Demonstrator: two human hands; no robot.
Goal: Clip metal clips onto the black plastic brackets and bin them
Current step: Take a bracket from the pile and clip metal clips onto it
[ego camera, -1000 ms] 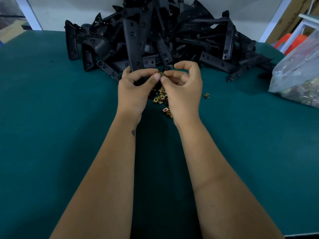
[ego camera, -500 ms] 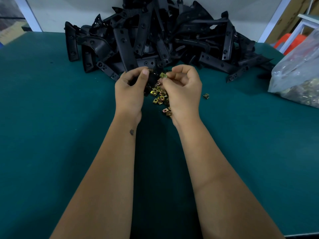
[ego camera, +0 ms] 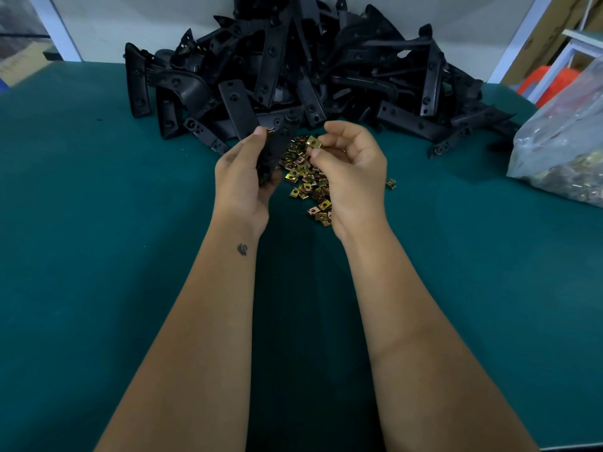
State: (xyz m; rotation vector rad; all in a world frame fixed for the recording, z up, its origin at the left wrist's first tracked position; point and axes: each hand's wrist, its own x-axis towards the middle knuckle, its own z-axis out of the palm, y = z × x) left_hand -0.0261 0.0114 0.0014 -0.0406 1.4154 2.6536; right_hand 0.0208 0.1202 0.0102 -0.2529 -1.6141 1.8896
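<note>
Hands parted since earlier: bracket (ego camera: pixel 277 148) now held by left hand (ego camera: pixel 243 181); metal clip (ego camera: pixel 314 142) pinched in right hand (ego camera: pixel 352 171).

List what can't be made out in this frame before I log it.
- Head view: lower part of the bracket, hidden inside the left hand.
- Clip pinched by the right hand: too small to see its shape in detail.
- Plastic bag: cut off by the right edge.
- No bin in view.
</note>
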